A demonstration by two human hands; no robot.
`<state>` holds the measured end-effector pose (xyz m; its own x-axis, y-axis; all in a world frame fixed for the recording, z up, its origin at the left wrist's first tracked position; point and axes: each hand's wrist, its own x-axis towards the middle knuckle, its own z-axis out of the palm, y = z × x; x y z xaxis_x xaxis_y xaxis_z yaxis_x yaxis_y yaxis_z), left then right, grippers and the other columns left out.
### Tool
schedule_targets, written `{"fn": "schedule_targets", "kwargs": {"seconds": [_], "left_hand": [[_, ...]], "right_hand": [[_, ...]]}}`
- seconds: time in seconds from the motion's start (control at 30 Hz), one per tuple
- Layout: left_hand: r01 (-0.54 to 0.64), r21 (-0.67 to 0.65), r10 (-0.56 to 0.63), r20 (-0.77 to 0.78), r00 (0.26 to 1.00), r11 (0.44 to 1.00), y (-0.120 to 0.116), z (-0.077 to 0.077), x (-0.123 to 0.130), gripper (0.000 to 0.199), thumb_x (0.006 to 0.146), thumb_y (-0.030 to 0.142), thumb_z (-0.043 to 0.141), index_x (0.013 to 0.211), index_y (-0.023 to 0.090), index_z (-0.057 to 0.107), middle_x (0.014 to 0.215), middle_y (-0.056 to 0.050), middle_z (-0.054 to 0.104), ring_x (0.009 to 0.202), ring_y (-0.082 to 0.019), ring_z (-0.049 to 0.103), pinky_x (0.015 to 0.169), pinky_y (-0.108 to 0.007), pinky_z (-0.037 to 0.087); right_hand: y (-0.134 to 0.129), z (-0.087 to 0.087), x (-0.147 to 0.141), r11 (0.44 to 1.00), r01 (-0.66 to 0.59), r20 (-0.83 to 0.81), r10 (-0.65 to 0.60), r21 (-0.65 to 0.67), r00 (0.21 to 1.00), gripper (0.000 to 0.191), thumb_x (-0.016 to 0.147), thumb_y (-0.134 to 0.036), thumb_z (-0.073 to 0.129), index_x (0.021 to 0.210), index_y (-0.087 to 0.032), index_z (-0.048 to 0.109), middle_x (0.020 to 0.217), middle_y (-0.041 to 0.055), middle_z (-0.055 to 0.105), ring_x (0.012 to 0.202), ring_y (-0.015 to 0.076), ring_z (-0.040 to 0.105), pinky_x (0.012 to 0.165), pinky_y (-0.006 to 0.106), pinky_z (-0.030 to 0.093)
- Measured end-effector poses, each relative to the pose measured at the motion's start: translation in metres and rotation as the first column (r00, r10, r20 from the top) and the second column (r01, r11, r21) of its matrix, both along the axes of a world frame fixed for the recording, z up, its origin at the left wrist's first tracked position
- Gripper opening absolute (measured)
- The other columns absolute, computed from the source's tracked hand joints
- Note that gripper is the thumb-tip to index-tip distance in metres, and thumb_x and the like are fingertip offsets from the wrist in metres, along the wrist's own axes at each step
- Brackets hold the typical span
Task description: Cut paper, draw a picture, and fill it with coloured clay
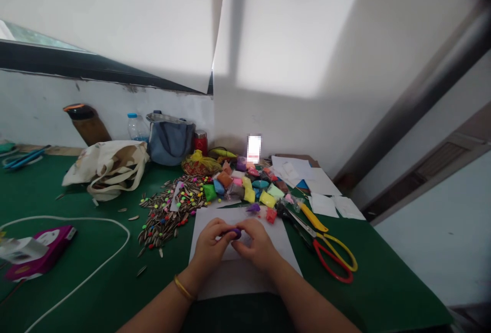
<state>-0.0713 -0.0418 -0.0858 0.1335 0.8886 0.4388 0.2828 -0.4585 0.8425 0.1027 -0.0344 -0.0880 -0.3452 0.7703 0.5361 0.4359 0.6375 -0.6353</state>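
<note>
A small dark purple lump, which looks like modelling clay (237,232), is pinched between my two hands above white paper (215,282). The thumb and fingers of my left hand (210,243) close on its left side; a gold bangle (183,288) circles that wrist. My right hand (258,245) holds the lump from the other side with bent fingers. Part of the lump is hidden by the fingertips. Just beyond my hands lie a purple piece in clear wrap (253,208) and a red piece in clear wrap (271,215).
Colourful soft packets (248,193) are heaped beyond the paper. To the left, sunflower seeds (163,220) mix with bright beads. Scissors (333,257) with red and yellow handles and a yellow-handled tool (313,218) lie right. A white cable (102,256) and cloth bag (111,167) sit left.
</note>
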Motion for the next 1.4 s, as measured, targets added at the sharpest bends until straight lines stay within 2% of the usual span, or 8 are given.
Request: {"fn": "schedule_targets", "kwargs": {"seconds": [0.33,0.5,0.67,0.77,0.87,1.07,1.27,1.4], "left_hand": [[0.006,0.018,-0.005,-0.065,0.998,1.000,-0.0028,-0.0016,0.0039,0.021,0.085,0.029,0.066,0.105,0.025,0.072,0.088,-0.004,0.062,0.084,-0.018,0.059,0.077,-0.031,0.050],[-0.043,0.027,0.041,0.066,0.997,0.999,-0.0020,-0.0024,0.0028,0.015,0.088,0.031,0.062,0.091,0.022,0.073,0.083,-0.003,0.061,0.078,-0.016,0.059,0.070,-0.029,0.050],[-0.071,-0.004,0.071,-0.035,0.997,0.997,-0.0035,-0.0030,0.0037,0.036,0.085,0.030,0.065,0.121,0.026,0.064,0.101,-0.005,0.062,0.086,-0.018,0.059,0.071,-0.030,0.052],[-0.063,0.037,0.067,-0.110,0.992,0.997,-0.0038,-0.0016,0.0041,0.018,0.086,0.028,0.064,0.101,0.025,0.073,0.089,-0.004,0.062,0.085,-0.019,0.059,0.075,-0.031,0.051],[-0.066,0.052,0.068,-0.039,0.997,0.996,-0.0035,-0.0008,0.0037,0.013,0.088,0.028,0.061,0.089,0.022,0.073,0.082,-0.003,0.061,0.078,-0.017,0.059,0.071,-0.030,0.051],[-0.080,0.010,0.081,-0.055,0.995,0.997,-0.0034,-0.0022,0.0039,0.036,0.084,0.031,0.066,0.119,0.027,0.065,0.105,-0.006,0.061,0.090,-0.019,0.058,0.074,-0.032,0.052],[-0.046,-0.036,0.044,-0.051,0.998,0.998,-0.0009,-0.0045,0.0035,0.012,0.086,0.027,0.063,0.087,0.022,0.073,0.079,-0.003,0.061,0.079,-0.017,0.058,0.072,-0.031,0.050],[-0.024,-0.062,0.023,-0.011,1.000,0.998,-0.0007,-0.0042,0.0032,0.027,0.083,0.028,0.066,0.110,0.026,0.070,0.098,-0.004,0.062,0.088,-0.018,0.059,0.076,-0.031,0.050]], "right_hand": [[0.0029,-0.0045,0.0026,0.997,0.038,0.075,-0.043,0.067,0.996,0.015,0.088,-0.030,0.058,0.080,-0.020,0.066,0.075,0.0037,0.064,0.077,0.0202,0.056,0.078,0.036,0.039],[0.0007,0.0004,0.0011,0.995,-0.017,-0.063,0.011,-0.099,0.998,0.021,0.085,-0.033,0.065,0.104,-0.022,0.066,0.098,0.0049,0.068,0.092,0.0211,0.060,0.082,0.034,0.043],[0.0027,0.0001,0.0032,0.998,0.019,-0.030,-0.021,-0.058,0.999,0.012,0.089,-0.027,0.057,0.090,-0.021,0.068,0.084,0.0040,0.067,0.084,0.0201,0.059,0.079,0.034,0.042],[0.0016,-0.0016,0.0015,0.998,0.056,0.026,-0.057,0.003,0.998,0.006,0.084,-0.024,0.062,0.083,-0.020,0.067,0.079,0.0037,0.066,0.081,0.0208,0.058,0.080,0.036,0.040],[0.0005,-0.0019,-0.0002,0.997,0.010,-0.034,-0.013,-0.081,0.999,0.017,0.084,-0.030,0.066,0.099,-0.021,0.068,0.093,0.0045,0.069,0.089,0.0211,0.060,0.082,0.034,0.042],[0.0028,-0.0032,0.0012,0.997,0.028,0.003,-0.028,-0.071,1.000,0.013,0.088,-0.030,0.060,0.087,-0.021,0.069,0.081,0.0033,0.067,0.081,0.0193,0.058,0.076,0.032,0.041],[0.0024,-0.0036,-0.0009,0.995,0.091,0.057,-0.089,-0.044,0.994,0.011,0.084,-0.027,0.062,0.076,-0.020,0.067,0.071,0.0016,0.063,0.073,0.0174,0.056,0.071,0.030,0.037],[0.0033,-0.0045,-0.0003,0.996,0.076,0.065,-0.073,-0.039,0.995,0.011,0.083,-0.026,0.063,0.076,-0.019,0.067,0.072,0.0019,0.063,0.073,0.0171,0.056,0.070,0.030,0.037]]}}
